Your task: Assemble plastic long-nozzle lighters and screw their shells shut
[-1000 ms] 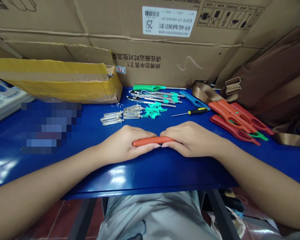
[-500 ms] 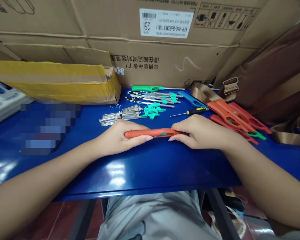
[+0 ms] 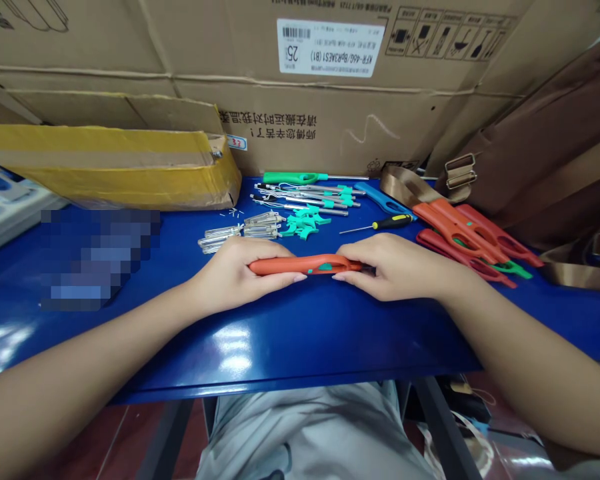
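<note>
An orange plastic lighter body (image 3: 305, 265) with a small teal trigger part lies level just above the blue table (image 3: 280, 340), held at both ends. My left hand (image 3: 240, 273) is wrapped around its left end. My right hand (image 3: 395, 267) pinches its right end, where a dark tip is hidden under the fingers. Behind the hands lie metal clips (image 3: 245, 231), teal trigger parts (image 3: 305, 223) and thin metal tubes (image 3: 305, 197).
A pile of orange and red lighter shells (image 3: 470, 240) lies at the right, with a yellow-handled screwdriver (image 3: 380, 225) beside it. A green lighter (image 3: 295, 177) and a blue shell (image 3: 380, 197) lie at the back. Cardboard boxes (image 3: 280, 113) wall the rear; a taped box (image 3: 115, 163) sits left.
The hands have moved apart along the orange body, baring more of it and its teal part. In the last half second they have barely moved.
</note>
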`<state>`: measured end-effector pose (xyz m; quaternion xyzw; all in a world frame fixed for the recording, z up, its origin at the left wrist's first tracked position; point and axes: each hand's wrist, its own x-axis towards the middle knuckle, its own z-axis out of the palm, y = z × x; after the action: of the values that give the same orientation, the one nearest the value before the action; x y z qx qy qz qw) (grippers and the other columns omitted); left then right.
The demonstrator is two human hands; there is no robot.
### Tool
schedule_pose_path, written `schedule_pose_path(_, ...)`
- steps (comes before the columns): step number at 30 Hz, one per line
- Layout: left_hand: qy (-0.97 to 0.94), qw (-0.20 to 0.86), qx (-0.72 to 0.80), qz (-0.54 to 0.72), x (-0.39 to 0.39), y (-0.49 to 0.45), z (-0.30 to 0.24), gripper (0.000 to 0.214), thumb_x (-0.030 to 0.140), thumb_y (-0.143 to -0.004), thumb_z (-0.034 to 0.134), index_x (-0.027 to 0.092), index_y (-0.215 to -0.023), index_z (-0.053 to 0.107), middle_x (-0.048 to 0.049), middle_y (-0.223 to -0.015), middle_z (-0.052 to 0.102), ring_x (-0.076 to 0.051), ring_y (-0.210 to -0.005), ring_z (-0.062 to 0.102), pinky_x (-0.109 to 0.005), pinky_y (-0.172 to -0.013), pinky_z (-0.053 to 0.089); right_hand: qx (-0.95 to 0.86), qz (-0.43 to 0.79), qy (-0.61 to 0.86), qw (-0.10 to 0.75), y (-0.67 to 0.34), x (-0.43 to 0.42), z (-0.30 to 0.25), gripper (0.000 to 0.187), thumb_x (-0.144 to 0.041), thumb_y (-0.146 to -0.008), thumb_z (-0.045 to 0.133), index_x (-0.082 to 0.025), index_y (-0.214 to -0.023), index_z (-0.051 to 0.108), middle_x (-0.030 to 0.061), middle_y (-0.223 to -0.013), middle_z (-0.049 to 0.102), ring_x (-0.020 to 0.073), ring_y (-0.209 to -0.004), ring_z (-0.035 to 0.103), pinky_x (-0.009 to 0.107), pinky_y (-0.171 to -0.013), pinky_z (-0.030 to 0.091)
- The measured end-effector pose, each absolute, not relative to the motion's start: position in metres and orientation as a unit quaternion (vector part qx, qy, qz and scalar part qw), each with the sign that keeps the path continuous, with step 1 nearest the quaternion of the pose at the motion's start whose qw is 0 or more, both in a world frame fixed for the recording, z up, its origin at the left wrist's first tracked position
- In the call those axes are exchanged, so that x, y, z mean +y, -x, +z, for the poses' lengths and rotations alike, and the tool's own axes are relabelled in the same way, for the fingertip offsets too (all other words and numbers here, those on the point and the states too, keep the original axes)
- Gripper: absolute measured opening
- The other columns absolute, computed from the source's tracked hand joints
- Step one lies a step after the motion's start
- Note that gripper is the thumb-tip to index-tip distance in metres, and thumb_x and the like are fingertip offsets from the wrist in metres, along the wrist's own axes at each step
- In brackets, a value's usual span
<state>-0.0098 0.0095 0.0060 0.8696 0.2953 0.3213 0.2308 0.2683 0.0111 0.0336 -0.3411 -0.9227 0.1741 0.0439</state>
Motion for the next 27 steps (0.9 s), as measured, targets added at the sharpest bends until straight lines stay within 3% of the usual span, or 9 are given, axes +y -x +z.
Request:
schedule_pose_path(11, -0.865, 0.249, 0.303, 0.313, 0.0046, 0.0091, 0.0111, 0.015, 0.030, -0.087, 0.078, 0.015, -0.089, 0.078, 0.0007, -0.076, 0.076, -0.008, -0.060, 0.062, -0.019, -0.058, 0.045, -0.931, 0.161, 0.325, 0.050, -0.2664, 0.0088, 0.0344, 0.032, -0.039, -0.102, 0.049, -0.018, -0.078, 0.055, -0.0001, -0.068, 0.058, 0.0127, -0.059, 0.048, 0.028, -0.059, 0.025)
schedule_pose_path(14, -0.822, 0.326, 0.359, 0.300, 0.0049, 0.0083, 0.0131, 0.020, 0.036, -0.085, 0.078, 0.016, -0.081, 0.077, 0.0006, -0.065, 0.072, -0.009, -0.052, 0.056, -0.020, -0.049, 0.041, -0.926, 0.172, 0.331, 0.056, -0.2668, 0.0086, 0.0345, 0.030, -0.041, -0.100, 0.053, -0.019, -0.079, 0.055, -0.0017, -0.066, 0.057, 0.0118, -0.057, 0.047, 0.027, -0.057, 0.026)
schedule_pose_path(19, -0.642, 0.551, 0.458, 0.272, 0.0093, 0.0038, 0.0156, 0.035, 0.044, -0.083, 0.076, 0.014, -0.066, 0.069, -0.0001, -0.050, 0.063, -0.008, -0.034, 0.045, -0.020, -0.033, 0.032, -0.917, 0.147, 0.361, 0.081, -0.2710, 0.0122, 0.0337, 0.020, -0.038, -0.097, 0.059, -0.019, -0.102, 0.063, -0.0003, -0.075, 0.067, 0.0143, -0.064, 0.058, 0.025, -0.061, 0.031)
schedule_pose_path(23, -0.600, 0.577, 0.476, 0.285, 0.0093, 0.0008, 0.0158, 0.029, 0.044, -0.083, 0.077, 0.015, -0.085, 0.072, 0.0021, -0.051, 0.062, -0.009, -0.034, 0.048, -0.019, -0.032, 0.036, -0.923, 0.099, 0.367, 0.058, -0.2718, 0.0133, 0.0347, 0.030, -0.038, -0.105, 0.044, -0.019, -0.087, 0.059, 0.0028, -0.077, 0.065, 0.0157, -0.065, 0.056, 0.027, -0.061, 0.029)
schedule_pose_path(27, -0.709, 0.419, 0.450, 0.344, 0.0077, 0.0017, 0.0134, 0.036, 0.044, -0.086, 0.075, 0.017, -0.110, 0.074, 0.0022, -0.061, 0.067, -0.011, -0.045, 0.058, -0.022, -0.044, 0.049, -0.919, 0.100, 0.380, 0.036, -0.2704, 0.0123, 0.0365, 0.033, -0.039, -0.107, 0.037, -0.019, -0.085, 0.054, 0.0015, -0.072, 0.059, 0.0155, -0.061, 0.051, 0.028, -0.059, 0.025)
